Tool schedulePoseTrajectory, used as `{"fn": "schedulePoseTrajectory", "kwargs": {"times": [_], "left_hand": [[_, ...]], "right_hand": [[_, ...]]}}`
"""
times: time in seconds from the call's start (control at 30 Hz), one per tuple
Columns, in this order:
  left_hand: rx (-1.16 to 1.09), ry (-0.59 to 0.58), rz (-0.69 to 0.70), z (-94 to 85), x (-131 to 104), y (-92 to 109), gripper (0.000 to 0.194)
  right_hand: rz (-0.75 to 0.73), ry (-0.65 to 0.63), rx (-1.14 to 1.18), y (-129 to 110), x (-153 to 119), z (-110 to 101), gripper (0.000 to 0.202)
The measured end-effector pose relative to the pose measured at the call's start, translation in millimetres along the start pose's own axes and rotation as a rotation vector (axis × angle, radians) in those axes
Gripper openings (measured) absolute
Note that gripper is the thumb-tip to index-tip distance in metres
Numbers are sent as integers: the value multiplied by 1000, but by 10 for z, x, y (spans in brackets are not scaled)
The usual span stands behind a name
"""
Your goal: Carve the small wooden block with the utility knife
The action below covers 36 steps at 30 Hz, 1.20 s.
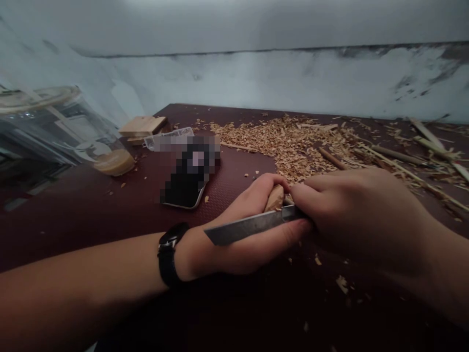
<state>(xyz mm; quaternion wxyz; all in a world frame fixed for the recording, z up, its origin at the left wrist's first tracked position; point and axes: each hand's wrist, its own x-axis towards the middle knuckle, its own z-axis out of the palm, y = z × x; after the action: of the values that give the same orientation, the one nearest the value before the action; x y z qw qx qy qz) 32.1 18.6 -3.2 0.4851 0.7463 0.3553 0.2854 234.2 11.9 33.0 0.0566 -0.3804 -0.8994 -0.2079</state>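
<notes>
My left hand, with a black watch at its wrist, is wrapped round a small piece of light wood. Only the top of the wood shows between thumb and fingers. My right hand is closed round the handle end of a knife, and the handle itself is mostly hidden. The knife's flat grey blade points left, over my left palm, and its base lies against the near side of the wood. Both hands touch each other above the dark red table.
Wood shavings are heaped behind the hands. Sticks and strips lie at the right. A phone, a clear plastic case and a wooden block are left of the heap. A clear cup stands far left.
</notes>
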Motion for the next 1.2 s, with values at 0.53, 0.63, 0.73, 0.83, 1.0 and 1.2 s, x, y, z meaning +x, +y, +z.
{"fn": "schedulePoseTrajectory", "kwargs": {"times": [0.53, 0.63, 0.73, 0.83, 1.0, 1.2], "left_hand": [[-375, 163, -17, 213, -12, -116, 43], [-329, 256, 3, 241, -8, -167, 46], [-260, 277, -5, 192, -35, -146, 46], [-153, 138, -43, 73, -70, -50, 51], [63, 81, -27, -49, -58, 49, 55], [57, 77, 12, 9, -26, -37, 46]], "right_hand": [[355, -173, 41, -244, 31, 13, 21], [434, -252, 69, -297, 7, -14, 20], [429, -276, 115, -286, -4, -10, 19], [295, -295, 188, -208, 7, -15, 11], [124, -297, 223, -66, 53, -76, 10], [105, -364, 94, -24, 111, -103, 13]]}}
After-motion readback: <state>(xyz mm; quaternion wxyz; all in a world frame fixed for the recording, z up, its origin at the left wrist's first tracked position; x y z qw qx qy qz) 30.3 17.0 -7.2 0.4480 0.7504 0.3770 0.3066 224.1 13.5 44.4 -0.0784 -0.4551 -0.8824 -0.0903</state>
